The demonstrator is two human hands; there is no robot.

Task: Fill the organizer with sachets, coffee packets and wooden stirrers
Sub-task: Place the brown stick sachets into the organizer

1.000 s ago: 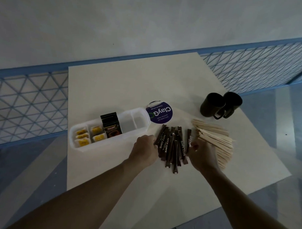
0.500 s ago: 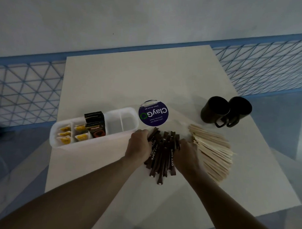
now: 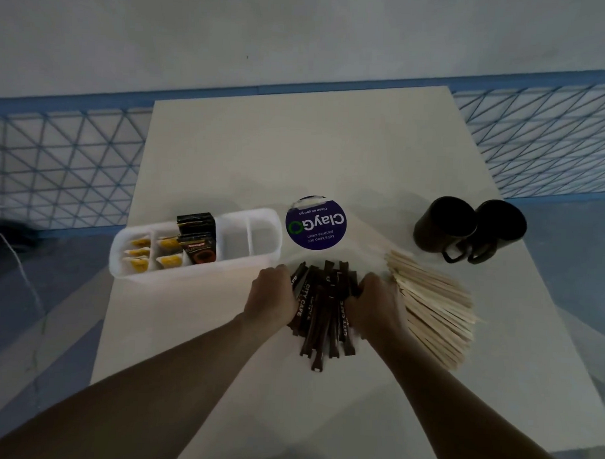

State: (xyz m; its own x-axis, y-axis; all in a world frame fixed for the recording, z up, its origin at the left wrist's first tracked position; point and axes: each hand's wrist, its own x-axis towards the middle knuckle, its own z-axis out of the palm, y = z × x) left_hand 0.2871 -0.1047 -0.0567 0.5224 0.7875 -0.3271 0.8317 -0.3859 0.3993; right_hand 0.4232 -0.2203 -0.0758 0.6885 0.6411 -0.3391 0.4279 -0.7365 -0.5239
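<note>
My left hand [image 3: 269, 295] and right hand [image 3: 377, 304] cup the pile of brown sticks [image 3: 320, 309] from either side, fingers curled round its edges, on the near half of the table [image 3: 297, 153]. The organizer [image 3: 193, 273] lies just left and far of the pile, with yellow sachets [image 3: 152, 255] in its left cells and dark packets [image 3: 198, 237] upright beside them. Stirrers [image 3: 435, 313] fan out just right of my right hand, and two mugs [image 3: 465, 231] stand farther back.

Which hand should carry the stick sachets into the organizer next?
Left, probably. The left hand holds the brown stick sachets on the organizer side, close to its empty compartments. The right hand sits farther off, against the wooden stirrers.
</note>
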